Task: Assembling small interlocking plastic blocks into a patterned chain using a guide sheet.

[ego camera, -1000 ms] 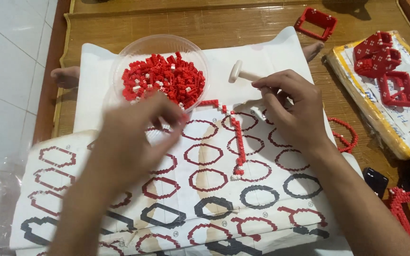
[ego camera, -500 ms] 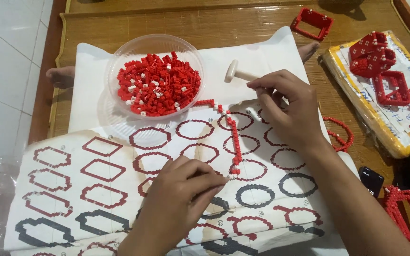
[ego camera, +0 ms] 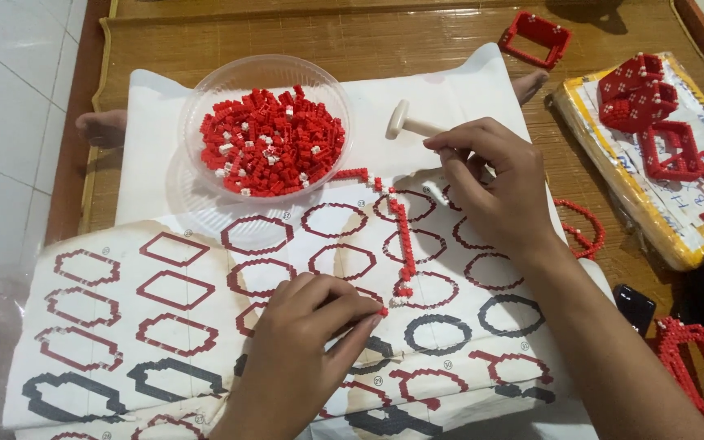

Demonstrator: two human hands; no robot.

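Clearly, a small-parts job, judged from one look down at the hands.

Left hand: fingers were pinched narrow on a tiny red brick, held just beside the lower end of the brick strip.
Right hand: fingers were curled close near the strip's upper end; whether they held anything, I could not tell.
Brick strip: a thin red chain of joined bricks lay on the pattern sheet, bent at the top and running down between the printed outlines.
Pattern sheet: paper printed with red and black ring shapes, spread over a woven mat.
Bowl: clear plastic, heaped with loose red and white bricks, well apart from the left hand.
Mallet: small, pale, lying just beside the right hand.
Handling, single brick: probably very light, hard and smooth, so likely to slip; a fingertip pinch on opposite side faces seemed best.
Handling, strip: probably stiff along short lengths but weak at each joint; supporting it close to the joint being pressed looked safer than lifting by one end.
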